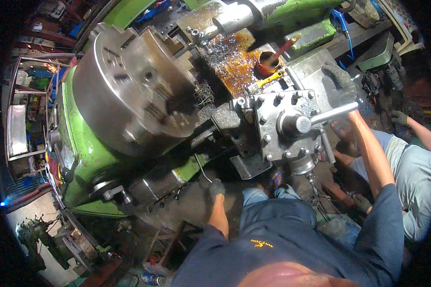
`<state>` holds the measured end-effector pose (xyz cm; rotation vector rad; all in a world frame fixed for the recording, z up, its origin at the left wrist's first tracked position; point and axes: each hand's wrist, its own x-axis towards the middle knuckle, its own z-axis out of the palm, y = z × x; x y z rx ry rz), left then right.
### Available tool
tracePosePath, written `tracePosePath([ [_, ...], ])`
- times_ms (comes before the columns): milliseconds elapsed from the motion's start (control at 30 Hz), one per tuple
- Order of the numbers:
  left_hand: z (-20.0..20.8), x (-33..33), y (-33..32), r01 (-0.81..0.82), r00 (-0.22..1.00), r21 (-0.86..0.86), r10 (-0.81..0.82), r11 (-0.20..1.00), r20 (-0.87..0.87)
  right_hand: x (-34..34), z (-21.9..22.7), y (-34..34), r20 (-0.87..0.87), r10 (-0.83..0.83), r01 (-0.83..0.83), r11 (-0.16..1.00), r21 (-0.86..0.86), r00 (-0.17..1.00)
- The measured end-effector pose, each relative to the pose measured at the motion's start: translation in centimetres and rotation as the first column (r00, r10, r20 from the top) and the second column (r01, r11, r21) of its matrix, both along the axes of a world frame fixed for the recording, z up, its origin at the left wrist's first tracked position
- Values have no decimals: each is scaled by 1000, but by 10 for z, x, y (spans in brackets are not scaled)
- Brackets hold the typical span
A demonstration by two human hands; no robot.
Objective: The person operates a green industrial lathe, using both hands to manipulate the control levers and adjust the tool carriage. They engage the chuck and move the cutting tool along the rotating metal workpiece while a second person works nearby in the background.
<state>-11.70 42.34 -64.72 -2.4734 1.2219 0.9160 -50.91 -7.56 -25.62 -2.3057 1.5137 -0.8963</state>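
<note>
My left hand (217, 188), in a grey glove, is closed around the lower end of a bent metal lever (202, 168) below the lathe bed. My right hand (341, 81), also gloved, lies over the flat grey metal beyond the tool post (288, 125), its fingers seemingly stretched out. The tool post's long handle (334, 113) crosses near my right wrist. A large steel lathe chuck (134, 81) fills the upper left, its face partly smeared. Facing it is the dark tool block (232, 122). Curled metal chips (205, 95) lie between chuck and block.
A red pot (266, 64) with a stick and a yellow-handled brush (266, 82) sit by an oily, chip-covered surface (234, 62). The green tailstock (292, 19) stands behind. Another person (412, 167) crouches close on the right. A metal frame (170, 241) stands below left.
</note>
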Motion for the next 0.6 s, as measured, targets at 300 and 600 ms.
tracePosePath([
  [300,-35,6,-19,623,767,342,-634,703,-94,0,5,2,22,-10,10,1000,17,1000],
  [600,-61,6,-7,132,989,70,-127,989,-81,1,5,0,-13,5,-5,1000,3,1000],
])
